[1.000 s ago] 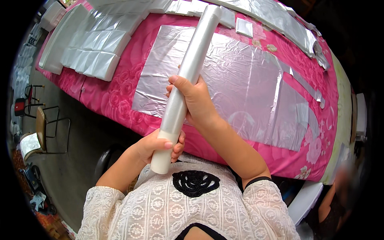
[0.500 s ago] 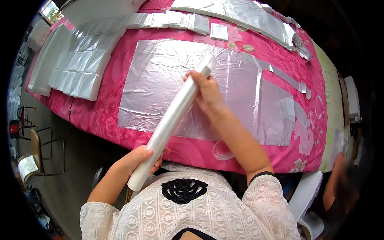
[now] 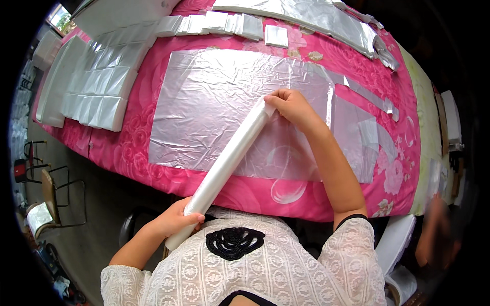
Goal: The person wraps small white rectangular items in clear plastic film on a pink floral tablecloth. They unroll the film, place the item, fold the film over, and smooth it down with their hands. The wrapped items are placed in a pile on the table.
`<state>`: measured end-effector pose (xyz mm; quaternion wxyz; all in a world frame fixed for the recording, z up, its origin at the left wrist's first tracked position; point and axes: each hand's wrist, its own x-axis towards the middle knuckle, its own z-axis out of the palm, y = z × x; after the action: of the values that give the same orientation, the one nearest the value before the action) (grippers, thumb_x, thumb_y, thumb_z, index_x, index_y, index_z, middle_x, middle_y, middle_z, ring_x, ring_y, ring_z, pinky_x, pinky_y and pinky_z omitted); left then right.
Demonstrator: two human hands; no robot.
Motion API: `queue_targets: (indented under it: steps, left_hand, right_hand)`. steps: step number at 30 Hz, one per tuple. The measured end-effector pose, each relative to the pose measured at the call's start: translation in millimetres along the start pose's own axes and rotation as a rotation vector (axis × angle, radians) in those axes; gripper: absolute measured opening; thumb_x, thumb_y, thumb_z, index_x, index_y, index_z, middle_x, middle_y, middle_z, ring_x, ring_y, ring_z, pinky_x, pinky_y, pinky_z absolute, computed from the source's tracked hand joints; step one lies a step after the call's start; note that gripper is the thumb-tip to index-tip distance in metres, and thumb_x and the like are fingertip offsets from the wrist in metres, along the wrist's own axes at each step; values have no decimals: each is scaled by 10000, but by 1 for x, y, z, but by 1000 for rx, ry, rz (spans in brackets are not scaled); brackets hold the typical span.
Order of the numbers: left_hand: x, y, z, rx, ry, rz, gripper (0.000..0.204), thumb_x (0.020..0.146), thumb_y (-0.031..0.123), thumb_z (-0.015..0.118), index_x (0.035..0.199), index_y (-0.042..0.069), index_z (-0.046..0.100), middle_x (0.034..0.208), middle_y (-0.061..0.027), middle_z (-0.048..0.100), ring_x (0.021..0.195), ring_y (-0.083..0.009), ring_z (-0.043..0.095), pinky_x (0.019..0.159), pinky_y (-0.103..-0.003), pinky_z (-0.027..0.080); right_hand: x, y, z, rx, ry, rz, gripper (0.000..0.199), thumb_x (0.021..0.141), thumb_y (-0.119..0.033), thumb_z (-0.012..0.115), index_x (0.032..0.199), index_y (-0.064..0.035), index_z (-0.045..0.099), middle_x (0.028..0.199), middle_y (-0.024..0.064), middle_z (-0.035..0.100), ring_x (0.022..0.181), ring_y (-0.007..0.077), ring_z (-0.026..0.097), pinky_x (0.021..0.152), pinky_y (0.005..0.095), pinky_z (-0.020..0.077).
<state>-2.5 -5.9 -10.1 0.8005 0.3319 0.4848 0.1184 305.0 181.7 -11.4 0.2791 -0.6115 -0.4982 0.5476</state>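
Observation:
A long white roll of plastic film slants from my waist up over the table. My left hand is closed round its near end, thumb on top. At the far end, my right hand pinches the roll's tip between thumb and fingers; whether it grips a loose film edge or the whole end, I cannot tell. Beneath lies a wrinkled clear plastic sheet, spread flat on the pink flowered tablecloth. Further film pieces overlap it on the right.
Rows of folded plastic packets cover the table's left side, and more packets line the back. One packet lies apart. Stacked film stretches along the far edge. A chair stands at left; another person's arm shows at right.
My right hand has slid from round the roll's upper part to a pinch at its far tip. That end has come lower and nearer. My left hand still holds the near end.

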Motion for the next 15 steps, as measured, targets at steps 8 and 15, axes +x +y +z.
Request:
queue_targets:
  steps: [8,15]
  left_hand:
    - [-2,3,0,104,-2,13,457,783,225,659,1143,13,475,826,-62,582,694,-115,563,648,-274,479]
    - [-23,-13,-30,111,-96,-127,508,793,276,650,1184,4,473,912,-97,605,808,-154,580,758,-312,483]
  right_hand:
    - [8,21,-23,0,-43,-127,166,843,-216,628,830,-51,622,623,-51,505,526,27,425,467,183,329]
    - [40,70,-155,-280,565,-223,268,821,-240,615,841,25,645,678,36,604,605,95,517,579,268,427]
